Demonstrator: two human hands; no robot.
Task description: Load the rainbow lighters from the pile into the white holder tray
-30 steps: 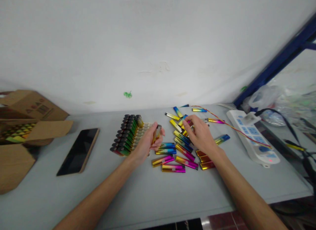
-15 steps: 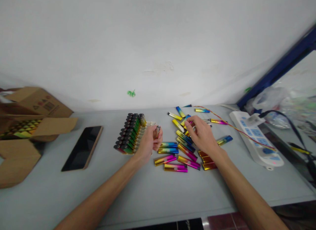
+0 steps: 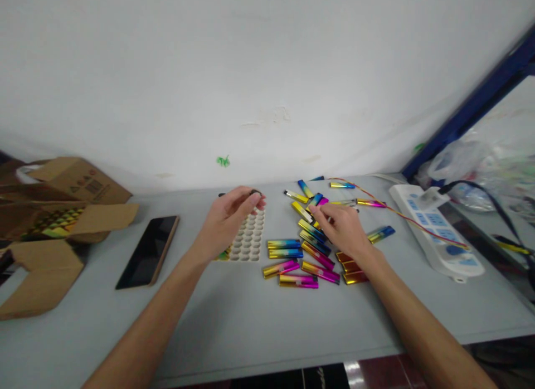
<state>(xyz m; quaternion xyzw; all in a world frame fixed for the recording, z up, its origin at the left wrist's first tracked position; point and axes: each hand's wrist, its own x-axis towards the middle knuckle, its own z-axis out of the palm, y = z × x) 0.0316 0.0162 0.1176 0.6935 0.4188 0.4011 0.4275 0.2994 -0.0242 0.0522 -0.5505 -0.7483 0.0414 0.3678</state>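
My left hand (image 3: 228,219) is raised over a pale tray of round holes (image 3: 248,238), fingers pinched round a lighter (image 3: 256,193) of which just the dark end shows. The hand hides most of the filled part of the tray; a bit of yellow-green lighter (image 3: 225,253) peeks out below it. Over the loose pile is my right hand (image 3: 343,227), its fingers bent together close to a yellow-and-blue lighter (image 3: 314,202). What those fingers grip, if anything, is hidden. Several shiny lighters (image 3: 320,272) in gold, pink and blue lie between the tray and that hand.
A phone (image 3: 147,252) lies left of the tray. Further left stands an opened cardboard box (image 3: 94,183) with lighters inside. At right are a white power strip (image 3: 437,227), a red-yellow wire (image 3: 407,219) and plastic bags (image 3: 460,166). A wall closes off the back.
My left hand has moved left and up from the tray's right edge, carrying the lighter and now covering the filled rows. My right hand has barely shifted over the pile.
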